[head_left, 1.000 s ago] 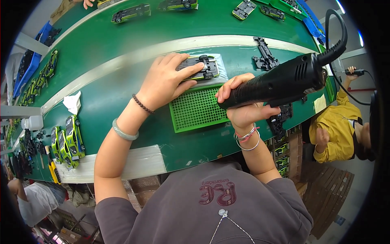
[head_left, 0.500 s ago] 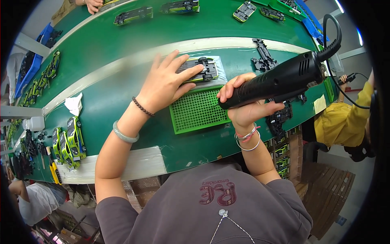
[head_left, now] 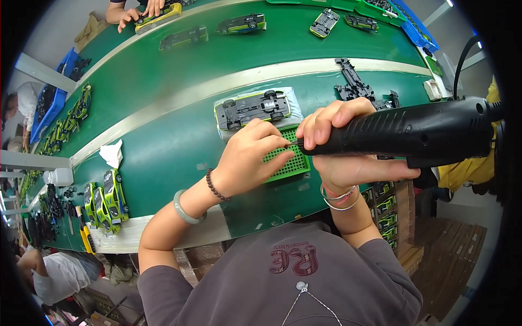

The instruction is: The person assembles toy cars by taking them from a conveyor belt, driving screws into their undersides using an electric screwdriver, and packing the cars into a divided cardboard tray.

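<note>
My right hand (head_left: pixel 348 169) is wrapped round a black electric screwdriver (head_left: pixel 402 133), held almost level with its tip toward the left. Right at that tip, my left hand (head_left: pixel 247 157) has its fingers bent together; whatever small thing they hold, if any, is hidden. Both hands are above a green perforated tray (head_left: pixel 288 175), partly covered by my fingers. Just beyond the tray, a toy car (head_left: pixel 253 108) lies upside down on a pale pad (head_left: pixel 294 103), its black underside and wheels up. Neither hand touches the car.
Black chassis parts (head_left: pixel 353 81) lie beyond my right hand. Several green toy cars (head_left: pixel 111 195) stand at the left, near white tissue (head_left: pixel 112 154) and a yellow-handled cutter (head_left: pixel 87 239). More cars (head_left: pixel 242 24) lie across the bench. A co-worker's hands (head_left: pixel 138 16) handle a car at the far left.
My left hand has left the upturned car and come back toward me to the screwdriver's tip. The screwdriver has turned from slanting to nearly level.
</note>
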